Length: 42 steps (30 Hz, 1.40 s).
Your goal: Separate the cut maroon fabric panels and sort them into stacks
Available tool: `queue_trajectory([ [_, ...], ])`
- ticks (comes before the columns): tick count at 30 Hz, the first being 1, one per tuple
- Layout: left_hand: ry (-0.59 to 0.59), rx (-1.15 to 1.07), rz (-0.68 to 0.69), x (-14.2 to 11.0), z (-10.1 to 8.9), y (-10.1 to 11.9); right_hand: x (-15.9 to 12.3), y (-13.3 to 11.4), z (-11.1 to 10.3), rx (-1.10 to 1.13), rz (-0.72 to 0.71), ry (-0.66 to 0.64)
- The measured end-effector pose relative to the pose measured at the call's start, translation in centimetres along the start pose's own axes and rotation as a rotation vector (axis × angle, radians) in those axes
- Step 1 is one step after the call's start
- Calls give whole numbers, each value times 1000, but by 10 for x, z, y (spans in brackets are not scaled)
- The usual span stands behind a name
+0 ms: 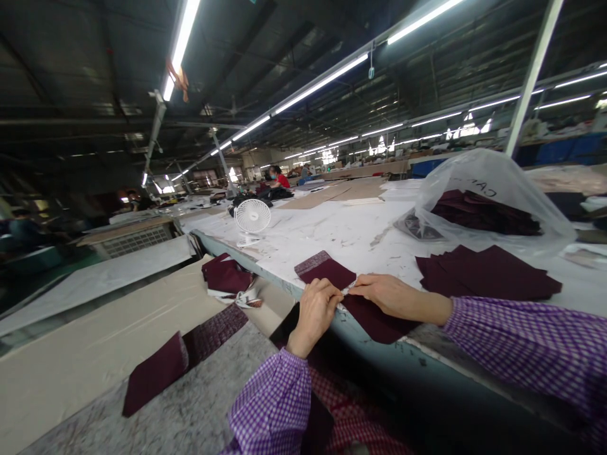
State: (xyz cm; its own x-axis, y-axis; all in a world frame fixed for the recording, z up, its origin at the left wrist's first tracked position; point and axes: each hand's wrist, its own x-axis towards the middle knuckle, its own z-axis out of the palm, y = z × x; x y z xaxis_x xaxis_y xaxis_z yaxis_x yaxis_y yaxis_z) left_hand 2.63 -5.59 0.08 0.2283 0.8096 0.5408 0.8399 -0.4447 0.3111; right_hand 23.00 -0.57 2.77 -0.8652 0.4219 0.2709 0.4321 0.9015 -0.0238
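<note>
At the table edge, my left hand [313, 311] and my right hand [391, 296] meet, fingertips pinched close together on a thin whitish edge of maroon fabric. One fabric piece [334, 273] with a speckled grey band lies flat beyond the fingers. Another maroon piece [379, 321] hangs over the edge beneath my right hand. The exact grip is partly hidden by the fingers. To the right of my right hand lies a fanned stack of maroon fabric pieces [488, 273].
A clear plastic bag [502, 170] of maroon pieces stands behind the stack. A small white fan [252, 217] is on the white-covered table [332, 221]. At left, a maroon strip [156, 376] and a bundle of maroon pieces [227, 275] lie on lower surfaces. A person in red [281, 179] is far off.
</note>
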Motion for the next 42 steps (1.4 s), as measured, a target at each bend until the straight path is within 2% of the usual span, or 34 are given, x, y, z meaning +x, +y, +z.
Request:
queue_trajectory([
  [6, -20, 4, 46, -1, -1, -3, 2, -3, -6, -98, -38, -68],
  [10, -17, -143, 21, -1, -6, -7, 5, -10, -13, -139, -31, -137],
  [13, 62, -281, -69, 0, -12, -12, 6, -15, -18, -159, -46, -154],
  [17, 170, -141, -104, 6, -16, -16, 7, -13, -22, -149, -77, -161],
  [21, 114, 43, -62, 13, -13, -17, 8, 1, -22, -64, 32, -145],
  [27, -90, 129, -84, 23, -2, -25, 7, 11, -21, 178, 333, -175],
  [30, -98, 133, -79, 23, 1, -29, 8, 12, -35, 252, 324, -268],
  [33, -77, 125, -45, 18, -1, -29, -3, 29, -69, 280, 288, -353],
  [37, -73, 67, -24, 8, -10, -23, -46, 76, -116, 287, 474, -266],
  [39, -92, 23, -10, 4, -15, -21, -71, 104, -126, 255, 579, -234],
  [42, -137, -45, 10, 2, -22, -24, -99, 141, -122, 132, 824, -134],
])
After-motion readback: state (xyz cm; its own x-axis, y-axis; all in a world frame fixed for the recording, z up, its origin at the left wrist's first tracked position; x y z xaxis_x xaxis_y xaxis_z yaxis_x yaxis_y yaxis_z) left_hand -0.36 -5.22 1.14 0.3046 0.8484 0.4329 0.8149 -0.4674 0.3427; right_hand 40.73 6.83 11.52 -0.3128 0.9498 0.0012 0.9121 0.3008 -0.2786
